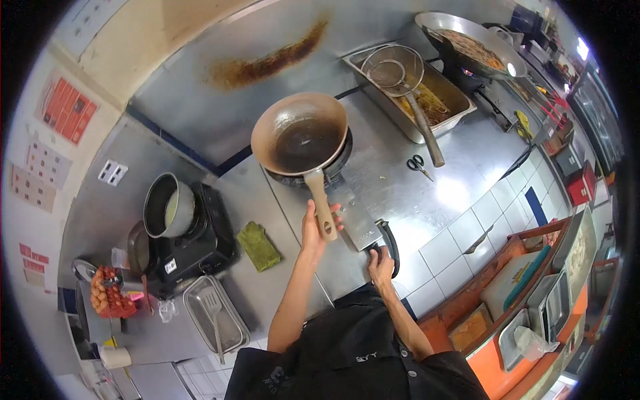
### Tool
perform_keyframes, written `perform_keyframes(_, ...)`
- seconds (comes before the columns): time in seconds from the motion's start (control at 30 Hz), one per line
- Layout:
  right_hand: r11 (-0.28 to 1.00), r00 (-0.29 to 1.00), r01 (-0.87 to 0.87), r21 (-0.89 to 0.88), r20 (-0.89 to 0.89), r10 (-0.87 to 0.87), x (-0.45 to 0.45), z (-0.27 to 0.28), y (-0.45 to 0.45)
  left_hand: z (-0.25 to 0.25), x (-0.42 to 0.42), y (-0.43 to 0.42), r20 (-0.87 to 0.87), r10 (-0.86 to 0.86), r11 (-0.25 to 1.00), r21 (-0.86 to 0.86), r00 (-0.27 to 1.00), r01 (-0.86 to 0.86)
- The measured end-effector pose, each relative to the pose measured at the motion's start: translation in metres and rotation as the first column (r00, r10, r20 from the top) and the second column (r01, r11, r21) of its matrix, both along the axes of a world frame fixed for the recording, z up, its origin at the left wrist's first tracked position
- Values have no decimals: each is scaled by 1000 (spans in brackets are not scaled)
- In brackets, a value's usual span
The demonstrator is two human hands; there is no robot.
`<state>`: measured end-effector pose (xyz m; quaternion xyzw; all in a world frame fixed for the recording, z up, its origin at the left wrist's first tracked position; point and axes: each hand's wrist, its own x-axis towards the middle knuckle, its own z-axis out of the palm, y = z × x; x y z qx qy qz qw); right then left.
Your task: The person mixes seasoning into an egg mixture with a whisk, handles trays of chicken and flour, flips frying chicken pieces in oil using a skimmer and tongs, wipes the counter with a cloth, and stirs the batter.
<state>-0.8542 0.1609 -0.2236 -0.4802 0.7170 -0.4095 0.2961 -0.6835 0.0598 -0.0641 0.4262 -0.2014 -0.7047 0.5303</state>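
Note:
My left hand (311, 231) is closed around the beige handle of a frying pan (267, 143). The pan, tan outside with a dark, worn inner base, is over a round black burner top (345, 155), which it largely covers; whether they touch I cannot tell. My right hand (382, 268) is at the front of the silver burner body (357, 217), its fingers closed on a dark control knob (375, 249), mostly hidden by them. A black hose (392, 243) curves beside that hand.
A green cloth (259, 246) lies left of the burner. Further left are a black stove (212, 250) with a saucepan (155, 220) and a metal tray (200, 300) holding a slotted spatula. Scissors (419, 167), an oil tray (460, 110) with strainers and a wok (433, 23) are right.

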Motion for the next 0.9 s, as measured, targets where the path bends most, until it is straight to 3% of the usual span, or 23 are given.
perform_keyframes(0.07, 999, 1000, -14, -32, 5, 14, -6, 4, -4, -15, -1, -10, 47, -6, 999, -43, 999, 8)
perform_keyframes(0.1, 975, 752, 7, 223, 642, -152, -11, -2, -7, -13, -6, -11, 57, -16, 999, -41, 998, 19)
perform_keyframes(0.13, 899, 147, -145, 412, 908, -393, -15, -11, -8, -10, -11, -10, 64, 11, 1000, -21, 998, -10)
perform_keyframes(0.17, 900, 137, -142, 412, 909, -394, -20, -19, -10, -7, -16, -11, 69, 40, 999, -5, 997, -40)
perform_keyframes(0.2, 895, -191, -254, 367, 888, -418, -25, -26, -12, -9, -19, -13, 75, 37, 999, -7, 996, -36)
perform_keyframes(0.27, 891, -723, -416, 180, 528, -444, -29, -41, -12, -12, -20, -13, 107, 51, 999, -5, 993, -51)
perform_keyframes(0.3, 881, -737, -417, 223, 484, -471, -28, -44, -12, -12, -20, -13, 110, 61, 998, -5, 992, -61)
perform_keyframes(0.33, 876, -731, -429, 221, 484, -480, -22, -27, -14, -11, -20, -13, 135, 31, 999, -9, 990, -30)
perform_keyframes(0.37, 896, -370, -279, 346, 822, -433, -10, -10, -9, -10, -18, -10, 162, 1, 1000, -8, 987, 1)
perform_keyframes(0.4, 925, 111, -88, 369, 927, -359, -3, 3, -7, -5, -17, -6, 165, 11, 1000, -5, 986, -10)
perform_keyframes(0.43, 968, 317, -94, 231, 929, -191, -4, -7, -3, 3, -17, 0, 183, -18, 1000, 2, 983, 18)
perform_keyframes(0.47, 966, 322, -107, 234, 928, -189, -4, -6, -3, 6, -17, 6, 198, -45, 999, 10, 979, 44)
perform_keyframes(0.5, 984, 663, -68, 163, 744, -77, -4, -5, -2, 0, -12, 14, 194, -33, 999, 13, 980, 31)
perform_keyframes(0.53, 995, 900, -63, 78, 435, 23, -2, -3, -1, -11, -2, 26, 280, -29, 998, 68, 960, 11)
perform_keyframes(0.57, 997, 910, -13, 76, 413, -20, 1, 0, 0, -23, 9, 39, 363, -33, 993, 120, 931, -12)
perform_keyframes(0.73, 994, 959, -62, 94, 280, 33, 1, 13, -1, -72, 60, 124, 431, -16, 986, 158, 902, -58)
perform_keyframes(0.8, 991, 935, -93, 101, 352, 52, 0, 9, -1, -81, 71, 155, 442, 46, 976, 171, 896, -135)
perform_keyframes(0.87, 970, 748, -199, 141, 661, 57, -12, 0, -4, -88, 86, 183, 426, -1, 950, 282, 905, -132)
perform_keyframes(0.9, 942, 666, -262, 211, 746, 18, -28, -41, -9, -94, 94, 197, 430, 96, 940, 258, 898, -225)
